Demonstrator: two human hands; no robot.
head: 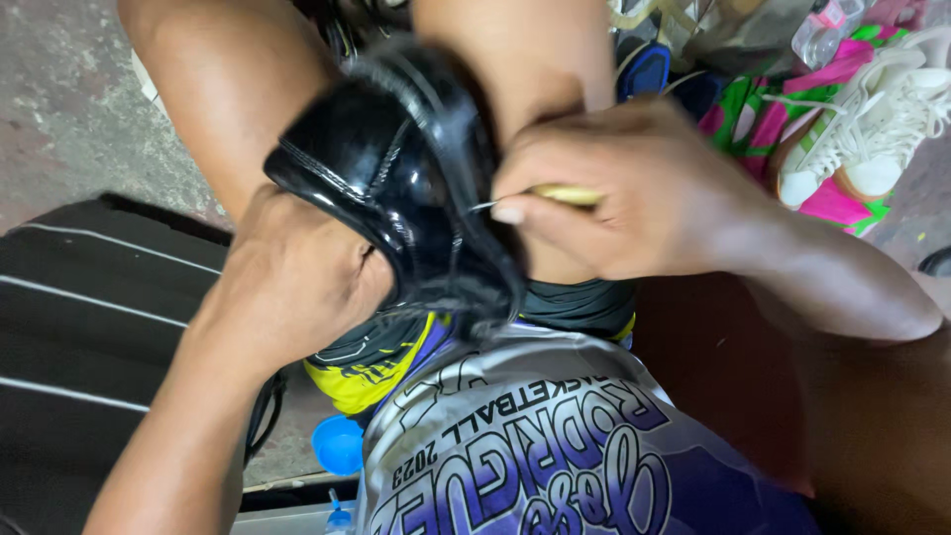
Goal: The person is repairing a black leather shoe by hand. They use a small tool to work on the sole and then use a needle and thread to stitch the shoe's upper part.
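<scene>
Item 1, black glossy shoe (396, 168): I see it wedged between the person's two knees, sole edge turned toward the camera; its toe end is hidden behind the right hand and its heel end runs under the left hand

Item 2, left hand (292, 282): I read it as pressed against the lower side of the shoe, back of the hand to the camera; the fingers curl out of sight beneath the shoe, so I cannot tell how tightly they close on it

Item 3, right hand (634, 193): fingers pinched together on a yellowish tool handle (567, 195), clamped firmly; most of the handle is buried in the fist

Item 4, thin metal point (482, 206): projects from the handle and meets the shoe's edge seam; too fine for me to say whether it is a needle or an awl

Item 5, white lace-up sneaker (872, 119): lies upper right on a pink and green cloth (832, 203), cut off by the frame edge

Item 6, blue round cap (339, 444): on the ground beneath the left forearm, partly covered; what it belongs to I cannot make out

Item 7, clear plastic bottle (827, 35): top right, blurred, contents not readable

Item 8, black striped mat (89, 307): left side, runs out of frame

Item 9, printed jersey (555, 446): purple and white, fills the lower centre
</scene>
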